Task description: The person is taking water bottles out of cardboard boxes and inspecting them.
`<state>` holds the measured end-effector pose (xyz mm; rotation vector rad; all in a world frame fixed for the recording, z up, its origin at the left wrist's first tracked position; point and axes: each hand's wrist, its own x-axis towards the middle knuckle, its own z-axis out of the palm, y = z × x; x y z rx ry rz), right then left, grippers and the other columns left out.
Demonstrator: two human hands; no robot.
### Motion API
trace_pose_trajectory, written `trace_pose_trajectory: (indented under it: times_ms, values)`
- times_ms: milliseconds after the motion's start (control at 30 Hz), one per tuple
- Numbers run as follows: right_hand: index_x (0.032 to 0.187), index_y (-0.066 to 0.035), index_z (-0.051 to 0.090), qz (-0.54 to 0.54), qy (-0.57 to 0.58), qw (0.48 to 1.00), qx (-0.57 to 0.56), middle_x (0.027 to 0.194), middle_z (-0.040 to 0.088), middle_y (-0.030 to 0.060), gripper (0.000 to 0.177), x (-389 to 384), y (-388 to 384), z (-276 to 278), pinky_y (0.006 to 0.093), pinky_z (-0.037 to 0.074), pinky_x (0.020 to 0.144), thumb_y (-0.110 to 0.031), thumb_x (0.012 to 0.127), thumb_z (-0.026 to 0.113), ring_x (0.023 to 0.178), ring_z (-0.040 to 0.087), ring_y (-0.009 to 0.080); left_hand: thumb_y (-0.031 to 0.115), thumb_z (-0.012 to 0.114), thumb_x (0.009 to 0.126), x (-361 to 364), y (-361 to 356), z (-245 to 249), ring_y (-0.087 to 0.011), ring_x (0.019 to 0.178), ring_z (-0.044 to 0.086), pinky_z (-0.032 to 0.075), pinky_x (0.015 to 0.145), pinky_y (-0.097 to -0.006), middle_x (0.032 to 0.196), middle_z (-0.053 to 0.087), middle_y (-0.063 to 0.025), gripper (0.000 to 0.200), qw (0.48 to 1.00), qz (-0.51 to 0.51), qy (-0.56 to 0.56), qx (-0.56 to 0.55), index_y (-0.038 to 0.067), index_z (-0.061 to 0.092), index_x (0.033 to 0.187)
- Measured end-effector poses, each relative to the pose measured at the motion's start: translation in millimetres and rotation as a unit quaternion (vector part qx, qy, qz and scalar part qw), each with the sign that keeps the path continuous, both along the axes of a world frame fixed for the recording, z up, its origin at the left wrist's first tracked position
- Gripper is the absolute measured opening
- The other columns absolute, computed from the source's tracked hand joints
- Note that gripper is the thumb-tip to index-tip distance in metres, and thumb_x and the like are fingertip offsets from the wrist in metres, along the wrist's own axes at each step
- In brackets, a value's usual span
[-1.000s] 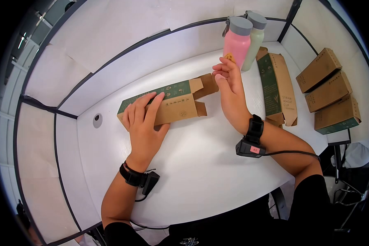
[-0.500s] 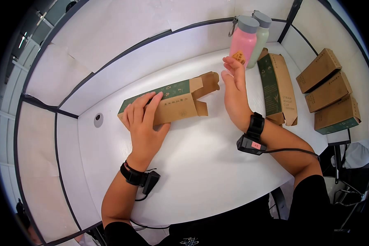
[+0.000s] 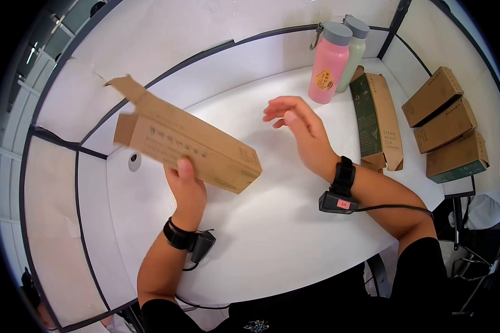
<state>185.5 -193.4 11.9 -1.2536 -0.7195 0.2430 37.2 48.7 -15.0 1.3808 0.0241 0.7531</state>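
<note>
My left hand (image 3: 186, 191) grips a long brown cardboard box (image 3: 200, 150), thumb on the near face and the other fingers hidden behind it. The box is tilted, its open end with loose flaps toward the upper left and its closed end toward the right. Small dark print, too blurred to read, runs along its side. To the right of the box hovers my right hand (image 3: 308, 127), empty, fingers loosely bent and apart from the thumb. Nearest beyond it stands a pink bottle (image 3: 328, 69) with a grey lid and strap.
A pale green bottle (image 3: 354, 53) stands behind the pink one. At the right lies another carton (image 3: 378, 116) marked "STRAW WHEAT CUP", with several smaller brown boxes (image 3: 444, 125) beyond it. White panels border the white table (image 3: 283, 233), which has a round hole (image 3: 134, 161) at left.
My left hand has picked the box up off the table and turned it, so its open end now points upper left instead of right. My right hand has moved left and down, away from the pink bottle.
</note>
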Motion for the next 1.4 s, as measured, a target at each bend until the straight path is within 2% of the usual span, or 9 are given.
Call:
trace_pose_trajectory:
  times_ms: [133, 333, 533, 633, 800, 1000, 1067, 1167, 1400]
  values:
    - [0.141, -0.006, 0.058, 0.087, -0.073, 0.992, -0.048, 0.133, 0.065, 0.0083, 0.034, -8.4, -3.3, 4.5, 0.0377, 0.049, 0.105, -0.01, 0.107, 0.054, 0.123, 0.064, 0.0203, 0.068, 0.034, 0.113, 3.8, 1.5, 25.1, -0.0177, 0.129, 0.058, 0.05, 0.109, -0.038, 0.138, 0.059, -0.0041, 0.069, 0.974, -0.08, 0.115, -0.177, 0.011, 0.046, 0.15]
    - [0.15, -0.013, 0.052, 0.18, -0.153, 0.965, -0.115, 0.142, 0.057, 0.0103, 0.063, -17.2, -1.7, 4.1, 0.0413, 0.05, 0.103, -0.013, 0.093, 0.078, 0.123, 0.064, 0.023, 0.07, 0.033, 0.112, 3.3, 8.6, 23.2, -0.0184, 0.128, 0.061, 0.054, 0.107, -0.0385, 0.137, 0.06, -0.0029, 0.069, 0.965, -0.155, 0.095, -0.19, 0.015, 0.048, 0.15]
    - [0.159, -0.01, 0.039, 0.184, -0.098, 0.967, -0.143, 0.144, 0.055, 0.0118, 0.078, -22.2, -4.0, 9.1, 0.0417, 0.052, 0.101, -0.014, 0.093, 0.081, 0.115, 0.068, 0.0223, 0.067, 0.041, 0.111, 9.4, -7.6, 33.0, -0.0184, 0.135, 0.06, 0.052, 0.111, -0.0389, 0.147, 0.06, -0.0006, 0.066, 0.961, -0.072, 0.11, -0.245, 0.016, 0.048, 0.152]
    - [0.159, -0.009, 0.036, 0.145, -0.086, 0.979, -0.111, 0.143, 0.055, 0.0118, 0.08, -19.7, -2.9, 4.0, 0.04, 0.053, 0.1, -0.012, 0.093, 0.08, 0.111, 0.068, 0.0199, 0.067, 0.046, 0.11, 3.7, -1.8, 29.2, -0.018, 0.141, 0.056, 0.049, 0.115, -0.0383, 0.152, 0.057, -0.0004, 0.067, 0.95, -0.13, 0.114, -0.259, 0.015, 0.047, 0.153]
    - [0.157, -0.01, 0.039, 0.121, -0.09, 0.981, -0.12, 0.138, 0.057, 0.01, 0.074, -22.0, -3.1, 7.0, 0.0377, 0.053, 0.097, -0.009, 0.094, 0.078, 0.103, 0.067, 0.0162, 0.068, 0.047, 0.109, 5.1, -4.5, 30.2, -0.0173, 0.141, 0.055, 0.048, 0.115, -0.0368, 0.152, 0.057, -0.0017, 0.07, 0.953, -0.14, 0.141, -0.228, 0.014, 0.046, 0.153]
    - [0.134, -0.009, 0.049, 0.094, -0.117, 0.98, -0.128, 0.125, 0.062, 0.0065, 0.047, -18.5, -4.2, 7.4, 0.035, 0.052, 0.094, -0.007, 0.096, 0.076, 0.096, 0.068, 0.0131, 0.065, 0.047, 0.111, 8.6, -3.4, 29.5, -0.0169, 0.14, 0.056, 0.048, 0.117, -0.0357, 0.152, 0.057, -0.0032, 0.067, 0.954, -0.133, 0.141, -0.227, 0.013, 0.046, 0.153]
    - [0.126, -0.008, 0.048, 0.103, -0.038, 0.986, -0.128, 0.121, 0.062, 0.0056, 0.039, -20.1, -2.9, 7.6, 0.034, 0.051, 0.093, -0.009, 0.098, 0.075, 0.097, 0.067, 0.0133, 0.064, 0.047, 0.111, 8.6, -3.5, 29.3, -0.0169, 0.14, 0.055, 0.047, 0.117, -0.0356, 0.152, 0.057, -0.0033, 0.066, 0.956, -0.137, 0.141, -0.218, 0.013, 0.045, 0.153]
    - [0.119, -0.006, 0.05, 0.094, -0.015, 0.989, -0.11, 0.113, 0.064, 0.0061, 0.037, -17.8, 0.6, -0.4, 0.0322, 0.053, 0.081, -0.019, 0.099, 0.079, 0.09, 0.065, 0.0142, 0.061, 0.048, 0.112, 7.4, -3.0, 28.6, -0.0168, 0.141, 0.054, 0.046, 0.118, -0.0359, 0.152, 0.056, -0.0033, 0.064, 0.958, -0.161, 0.142, -0.189, 0.013, 0.045, 0.154]
    - [0.121, -0.007, 0.047, 0.108, -0.028, 0.989, -0.102, 0.111, 0.064, 0.0056, 0.038, -18.2, 2.1, -3.1, 0.0328, 0.054, 0.08, -0.016, 0.099, 0.076, 0.09, 0.065, 0.0146, 0.059, 0.049, 0.112, 7.8, -3.7, 30.3, -0.0185, 0.145, 0.05, 0.042, 0.121, -0.0398, 0.155, 0.054, -0.0033, 0.062, 0.956, -0.167, 0.138, -0.196, 0.014, 0.044, 0.155]
